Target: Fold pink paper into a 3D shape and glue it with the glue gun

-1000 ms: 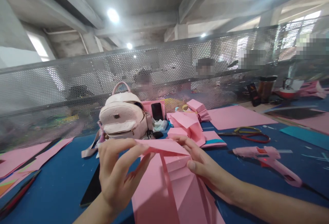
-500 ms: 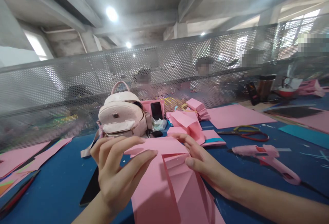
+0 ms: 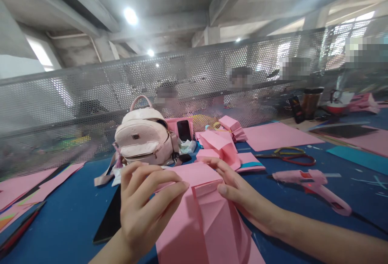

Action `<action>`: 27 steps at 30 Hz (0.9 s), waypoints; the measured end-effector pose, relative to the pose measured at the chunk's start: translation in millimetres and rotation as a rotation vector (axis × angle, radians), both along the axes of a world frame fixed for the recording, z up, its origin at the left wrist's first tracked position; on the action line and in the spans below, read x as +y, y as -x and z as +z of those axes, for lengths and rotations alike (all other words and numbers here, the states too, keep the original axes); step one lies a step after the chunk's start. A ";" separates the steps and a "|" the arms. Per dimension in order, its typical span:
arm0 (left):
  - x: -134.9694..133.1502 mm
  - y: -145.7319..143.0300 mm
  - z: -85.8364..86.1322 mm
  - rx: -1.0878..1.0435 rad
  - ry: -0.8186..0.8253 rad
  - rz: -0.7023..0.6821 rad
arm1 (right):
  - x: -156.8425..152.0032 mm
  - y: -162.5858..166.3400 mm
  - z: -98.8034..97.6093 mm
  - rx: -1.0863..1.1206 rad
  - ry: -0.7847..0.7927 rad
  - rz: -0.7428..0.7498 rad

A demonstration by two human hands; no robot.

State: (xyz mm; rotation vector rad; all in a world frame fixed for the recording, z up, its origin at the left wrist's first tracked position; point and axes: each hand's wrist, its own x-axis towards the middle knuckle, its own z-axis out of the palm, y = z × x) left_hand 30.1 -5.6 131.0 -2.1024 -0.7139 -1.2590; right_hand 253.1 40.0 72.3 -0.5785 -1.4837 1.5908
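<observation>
A folded pink paper piece [image 3: 183, 229] stands in front of me, with a flap along its top and pleated folds on its right side. My left hand [image 3: 145, 203] is closed at the top left of the flap, thumb and fingertips pinched at its edge. Round the top right corner goes my right hand [image 3: 241, 191], thumb on the near side and fingers over the far side. A pink glue gun [image 3: 313, 181] with a small red light lies to the right. The paper's lower end runs out of view.
A pale pink backpack [image 3: 142, 139] stands behind my left hand, with a phone [image 3: 184, 130] beside it. Scissors [image 3: 291, 156] and pink sheets [image 3: 281, 136] lie at the right. A black flat object [image 3: 109, 219] is by my left wrist. A perforated metal screen [image 3: 197, 70] closes off the back.
My left hand has shifted slightly right along the flap, its fingers closing nearer the thumb. The flap's near edge sits a little lower. My right hand has hardly moved.
</observation>
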 end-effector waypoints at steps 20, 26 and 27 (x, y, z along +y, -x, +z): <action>0.3 -1.0 -5.0 -0.023 0.142 -0.135 | 4.0 -0.7 5.7 -0.022 -0.075 0.005; -3.0 -2.3 -7.7 0.008 0.154 -0.166 | 2.3 -1.0 10.7 -0.046 -0.062 -0.011; -3.8 -2.7 -7.8 0.019 0.152 -0.160 | 1.8 -1.0 11.0 -0.054 -0.063 -0.015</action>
